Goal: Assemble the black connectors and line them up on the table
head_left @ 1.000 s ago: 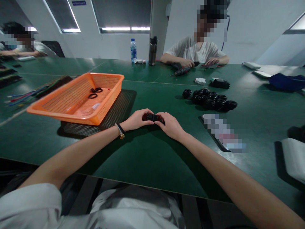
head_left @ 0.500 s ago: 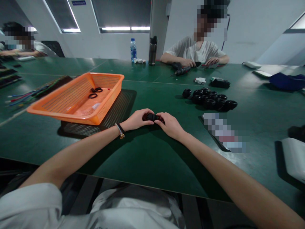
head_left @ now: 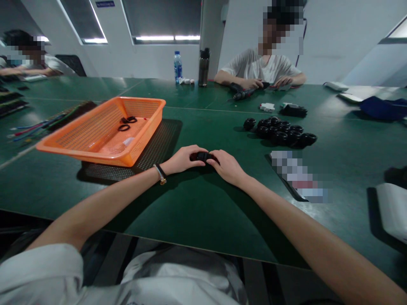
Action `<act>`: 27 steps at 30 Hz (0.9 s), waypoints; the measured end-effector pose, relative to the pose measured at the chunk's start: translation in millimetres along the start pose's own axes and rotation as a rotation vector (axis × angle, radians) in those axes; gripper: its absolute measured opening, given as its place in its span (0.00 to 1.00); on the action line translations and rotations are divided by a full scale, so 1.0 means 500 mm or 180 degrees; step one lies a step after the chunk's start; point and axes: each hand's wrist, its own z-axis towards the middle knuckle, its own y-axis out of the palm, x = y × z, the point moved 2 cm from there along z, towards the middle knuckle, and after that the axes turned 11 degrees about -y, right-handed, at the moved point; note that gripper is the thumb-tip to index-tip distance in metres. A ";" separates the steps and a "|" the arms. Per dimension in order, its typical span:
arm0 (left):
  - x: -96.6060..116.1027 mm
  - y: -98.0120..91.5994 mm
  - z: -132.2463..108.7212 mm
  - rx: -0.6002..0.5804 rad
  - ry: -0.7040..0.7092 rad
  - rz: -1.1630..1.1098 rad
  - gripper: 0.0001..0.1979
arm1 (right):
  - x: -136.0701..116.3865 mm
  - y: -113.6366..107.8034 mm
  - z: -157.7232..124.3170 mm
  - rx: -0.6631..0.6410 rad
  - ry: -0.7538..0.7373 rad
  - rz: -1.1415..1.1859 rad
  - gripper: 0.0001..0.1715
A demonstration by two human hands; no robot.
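Both hands meet at the middle of the green table (head_left: pixel 203 203), fingers wrapped round a small black part (head_left: pixel 202 156). My left hand (head_left: pixel 184 159) grips its left side, thumb in front and fingers behind. On the right side, my right hand (head_left: pixel 226 166) is closed on the same part. Fingers hide much of its outline. An orange basket (head_left: pixel 146 146) with a few black rings (head_left: pixel 124 127) inside stands to the left. Several round black pieces (head_left: pixel 281 137) lie clustered at the right, beyond my right hand.
A blurred flat object (head_left: pixel 295 176) lies right of my right hand. Wires (head_left: pixel 41 125) lie far left. Across the table are a blue bottle (head_left: pixel 177 67), a dark flask (head_left: pixel 204 67) and a seated person (head_left: pixel 263 63) beside a power drill (head_left: pixel 243 94).
The black part between my hands has turned slightly, and my fingertips have come a little closer together. Both arms have stayed nearly still.
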 end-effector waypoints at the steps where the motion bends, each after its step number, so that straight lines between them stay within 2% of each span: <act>1: 0.000 0.000 0.000 0.0005 0.0007 0.0012 0.19 | 0.000 0.000 0.000 -0.0002 -0.0008 -0.0004 0.13; 5: 0.000 -0.001 0.000 0.0021 -0.0058 -0.0016 0.20 | 0.000 -0.001 0.000 0.0042 0.0014 0.0032 0.12; 8: 0.000 0.000 -0.001 -0.0033 -0.0141 -0.0240 0.19 | 0.003 -0.001 -0.003 0.0224 -0.0016 0.0151 0.12; 12: -0.004 0.005 0.000 -0.0131 -0.0285 -0.0708 0.22 | 0.003 -0.001 -0.009 0.0531 -0.0338 0.0228 0.20; 15: -0.008 0.007 0.002 -0.0181 -0.0356 -0.0873 0.20 | -0.002 -0.002 -0.012 0.0518 -0.0488 0.0163 0.18; 18: -0.007 0.007 0.003 -0.0236 -0.0402 -0.0749 0.17 | -0.009 -0.005 -0.014 0.0484 -0.0547 0.0000 0.15; 23: 0.009 0.001 -0.001 -0.0423 -0.0305 -0.0634 0.18 | -0.013 -0.009 -0.014 0.0502 -0.0490 -0.0162 0.14; 27: 0.016 0.000 -0.004 -0.0327 -0.0287 -0.0276 0.18 | -0.010 -0.008 -0.014 0.0507 -0.0509 -0.0106 0.15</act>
